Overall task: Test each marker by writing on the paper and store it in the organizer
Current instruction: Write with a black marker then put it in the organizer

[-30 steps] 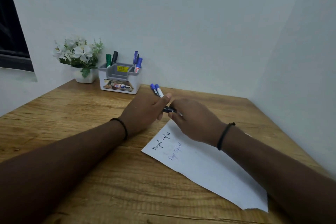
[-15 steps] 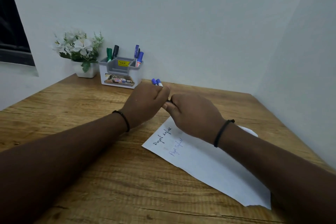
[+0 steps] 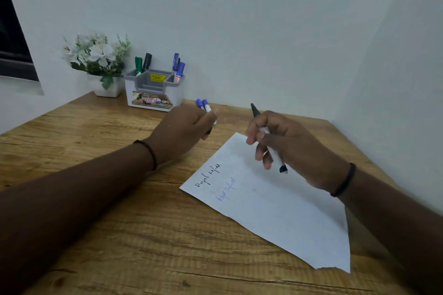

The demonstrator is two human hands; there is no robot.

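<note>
Wooden table point(image 3: 100, 242), corner of room; sheet of paper point(image 3: 282, 203) lies angled on it under the right forearm, two written lines at its near-left edge, one black and one blue. Organizer point(image 3: 153, 93) stands at the far edge against the wall, beside a flower pot point(image 3: 107, 88), with markers upright in both its side compartments. Right hand point(image 3: 287, 146) hovers over the top of the paper, fingers curled round a black marker point(image 3: 271, 141), uncapped tip pointing up and away, tail end down toward the sheet. Left hand point(image 3: 184, 129) rests by the paper's corner, fingers closed around two blue-capped markers point(image 3: 203, 105); something dark shows under its fingers, possibly the black cap, cannot tell. Risks, judged: marker is inverted, so it must be turned before writing; a loose turn could drop it or streak ink on hand or table. Paper is unpinned, since the left hand is full; first stroke may drag the sheet. New text could overrun existing lines. Blurred right fingers, grip detail uncertain.
</note>
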